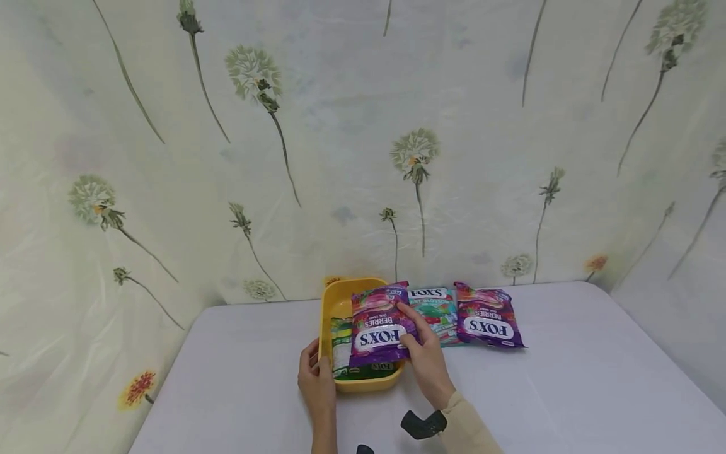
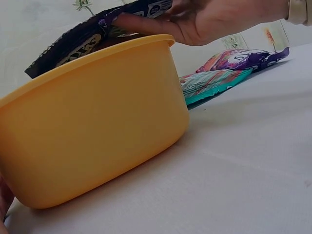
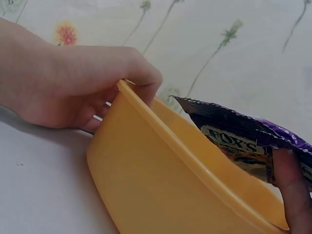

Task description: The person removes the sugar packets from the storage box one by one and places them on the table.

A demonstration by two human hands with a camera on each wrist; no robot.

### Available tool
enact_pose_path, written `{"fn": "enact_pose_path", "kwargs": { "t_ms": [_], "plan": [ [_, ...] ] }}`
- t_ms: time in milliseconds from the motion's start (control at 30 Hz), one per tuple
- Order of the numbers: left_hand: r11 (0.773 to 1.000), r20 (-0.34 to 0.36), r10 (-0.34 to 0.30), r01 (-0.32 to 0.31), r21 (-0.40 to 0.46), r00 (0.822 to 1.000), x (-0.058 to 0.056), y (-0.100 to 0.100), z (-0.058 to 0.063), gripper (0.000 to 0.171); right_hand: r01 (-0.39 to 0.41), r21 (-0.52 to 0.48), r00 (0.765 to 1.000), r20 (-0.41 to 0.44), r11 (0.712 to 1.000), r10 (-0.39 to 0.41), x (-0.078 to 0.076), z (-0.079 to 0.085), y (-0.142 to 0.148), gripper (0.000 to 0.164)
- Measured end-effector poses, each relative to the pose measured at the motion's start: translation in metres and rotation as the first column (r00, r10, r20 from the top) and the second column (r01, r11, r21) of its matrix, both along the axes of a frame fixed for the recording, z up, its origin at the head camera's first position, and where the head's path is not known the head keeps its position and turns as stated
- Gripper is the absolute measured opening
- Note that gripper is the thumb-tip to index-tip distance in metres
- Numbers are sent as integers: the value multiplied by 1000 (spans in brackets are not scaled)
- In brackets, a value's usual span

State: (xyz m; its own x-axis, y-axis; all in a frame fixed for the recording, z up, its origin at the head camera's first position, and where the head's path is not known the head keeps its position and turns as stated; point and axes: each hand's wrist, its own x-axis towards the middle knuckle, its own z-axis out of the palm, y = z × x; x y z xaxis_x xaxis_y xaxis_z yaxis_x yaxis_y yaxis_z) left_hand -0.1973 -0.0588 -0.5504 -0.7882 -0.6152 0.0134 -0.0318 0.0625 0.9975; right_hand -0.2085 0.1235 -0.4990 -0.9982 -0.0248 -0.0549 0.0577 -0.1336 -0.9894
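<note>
A yellow plastic tub (image 1: pixel 367 386) stands on the table, its left side held by my left hand (image 1: pixel 317 381). In the right wrist view the left thumb hooks over the tub's rim (image 3: pixel 168 130), with the other fingers against the outside wall. My right hand (image 1: pixel 429 362) grips a purple Fox's Berries candy bag (image 1: pixel 377 321) by its right edge, tilted over the tub's opening. Under it, inside the tub, lies a green candy bag (image 1: pixel 342 353), partly covered by the purple one.
Right of the tub, a teal Fox's candy bag (image 1: pixel 439 315) lies flat, with a second purple Berries bag (image 1: pixel 489 318) beside it. A flower-printed cloth (image 1: pixel 340 157) hangs behind the white table (image 1: pixel 567 378). Two dark objects (image 1: pixel 423 424) show near the wrists.
</note>
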Motion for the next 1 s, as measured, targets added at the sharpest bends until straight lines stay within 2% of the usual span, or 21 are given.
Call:
{"fn": "enact_pose_path", "kwargs": {
  "t_ms": [367, 1000],
  "plan": [
    [1000, -1, -9, 9, -9, 1000, 1, 0, -1, 36, 3, -93, 1000, 30, 996, 0, 5, -3, 7, 55],
    [1000, -19, -11, 11, -3, 1000, 1, -1, 0, 35, -5, -127, 998, 65, 992, 13, 10, -5, 26, 56]
  ]
}}
